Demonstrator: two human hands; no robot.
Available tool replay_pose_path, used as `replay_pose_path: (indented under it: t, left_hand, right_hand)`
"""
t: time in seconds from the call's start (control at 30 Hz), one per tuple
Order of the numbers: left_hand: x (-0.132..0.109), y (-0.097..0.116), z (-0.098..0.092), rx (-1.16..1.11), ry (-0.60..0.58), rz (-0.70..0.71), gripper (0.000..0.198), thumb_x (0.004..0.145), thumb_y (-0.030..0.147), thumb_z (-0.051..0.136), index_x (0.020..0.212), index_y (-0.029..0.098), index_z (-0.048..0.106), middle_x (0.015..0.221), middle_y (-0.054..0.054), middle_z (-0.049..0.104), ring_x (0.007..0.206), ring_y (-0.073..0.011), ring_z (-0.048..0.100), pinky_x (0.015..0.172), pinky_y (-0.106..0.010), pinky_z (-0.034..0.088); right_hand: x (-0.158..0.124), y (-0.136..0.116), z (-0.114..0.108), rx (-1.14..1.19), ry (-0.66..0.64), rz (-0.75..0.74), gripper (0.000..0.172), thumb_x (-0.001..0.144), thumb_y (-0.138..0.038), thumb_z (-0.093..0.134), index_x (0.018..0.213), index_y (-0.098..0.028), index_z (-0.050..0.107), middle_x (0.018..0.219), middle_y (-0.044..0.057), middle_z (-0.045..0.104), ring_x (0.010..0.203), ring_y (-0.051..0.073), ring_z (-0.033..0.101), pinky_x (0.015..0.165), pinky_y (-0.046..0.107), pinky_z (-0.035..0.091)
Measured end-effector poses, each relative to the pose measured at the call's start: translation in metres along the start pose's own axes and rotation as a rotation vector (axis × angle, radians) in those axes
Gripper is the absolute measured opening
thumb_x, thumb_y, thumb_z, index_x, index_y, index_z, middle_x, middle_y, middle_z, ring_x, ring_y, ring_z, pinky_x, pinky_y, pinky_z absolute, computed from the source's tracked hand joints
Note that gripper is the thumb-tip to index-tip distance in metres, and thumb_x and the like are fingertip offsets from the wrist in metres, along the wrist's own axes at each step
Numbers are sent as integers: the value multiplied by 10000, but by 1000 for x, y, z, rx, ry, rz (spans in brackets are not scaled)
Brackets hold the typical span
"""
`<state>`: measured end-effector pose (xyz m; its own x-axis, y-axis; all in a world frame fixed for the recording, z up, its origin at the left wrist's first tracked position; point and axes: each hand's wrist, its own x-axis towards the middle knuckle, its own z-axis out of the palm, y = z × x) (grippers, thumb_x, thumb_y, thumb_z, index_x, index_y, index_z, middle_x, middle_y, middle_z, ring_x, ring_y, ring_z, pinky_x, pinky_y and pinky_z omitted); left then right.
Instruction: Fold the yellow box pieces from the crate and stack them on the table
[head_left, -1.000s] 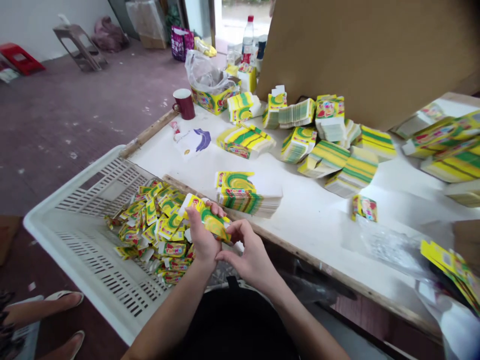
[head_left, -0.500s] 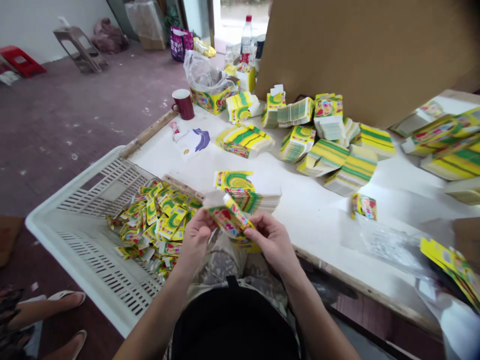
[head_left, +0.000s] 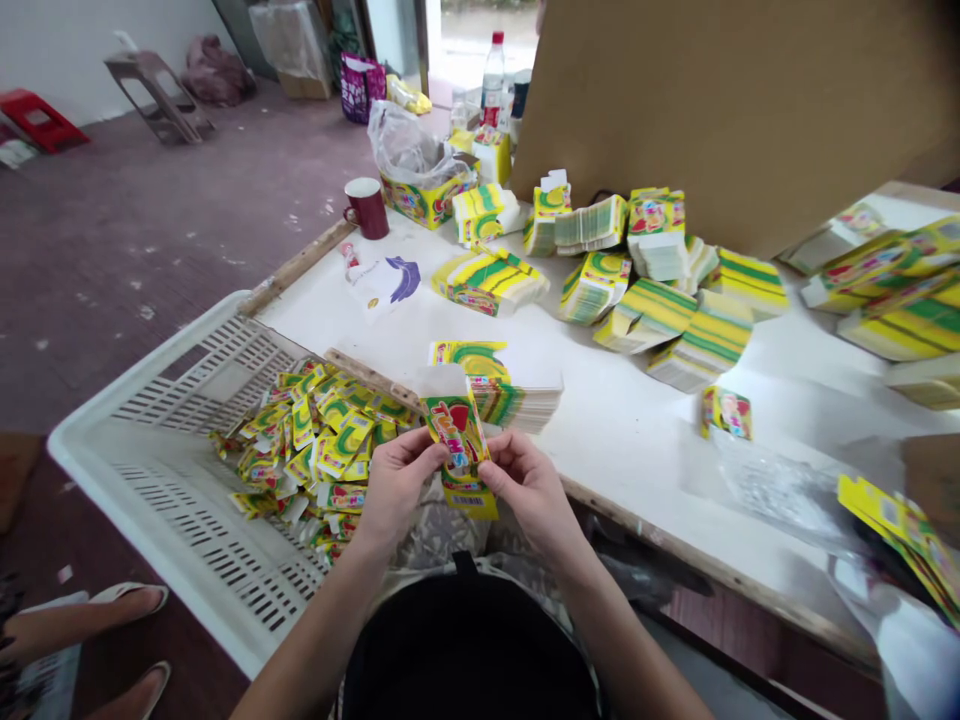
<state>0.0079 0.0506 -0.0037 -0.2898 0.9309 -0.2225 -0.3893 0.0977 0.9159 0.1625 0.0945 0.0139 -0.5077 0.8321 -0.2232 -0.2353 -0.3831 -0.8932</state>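
Note:
Between my hands is a small yellow and green printed carton [head_left: 456, 430], upright in front of me with a white flap at its top and a yellow flap at its bottom. My left hand [head_left: 403, 480] pinches its left edge between thumb and fingers. On the opposite edge, my right hand [head_left: 525, 487] grips it the same way. Just behind the carton, a stack of flat cartons [head_left: 525, 395] lies on the white table [head_left: 615, 450]. To my left a white plastic basket [head_left: 161, 455] holds a heap of similar small cartons [head_left: 330, 430].
Bundles of flat cartons [head_left: 649, 315] spread along the table's back, before a large cardboard sheet [head_left: 720, 110]. A maroon mug [head_left: 367, 210] stands near the left corner. Clear plastic [head_left: 780, 490] lies at right. Another person's feet [head_left: 131, 597] show at lower left.
The carton has turned so its printed face points toward me, where before it was tilted and folded. My left hand has moved slightly right and down.

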Motion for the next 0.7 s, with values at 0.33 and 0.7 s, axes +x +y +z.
replay_pose_path:
  t: [0.33, 0.7]
  left_hand:
    - [1, -9, -4, 34, -47, -16, 221, 768, 325, 721, 937, 186, 754, 890, -29, 757, 830, -175, 670, 801, -273, 511]
    - [1, -5, -4, 60, -15, 21, 224, 748, 307, 739, 944, 202, 760, 824, -11, 752, 783, -163, 655, 763, -251, 500]
  right_hand:
    - [-3, 2, 6, 122, -46, 3, 211, 834, -358, 666, 966, -244, 547, 926, -16, 643, 783, 121, 589, 718, 228, 464]
    - [-5, -2, 6, 51, -194, -1, 258, 882, -372, 586, 1104, -259, 516, 1059, 19, 620, 931, 161, 587, 828, 282, 461]
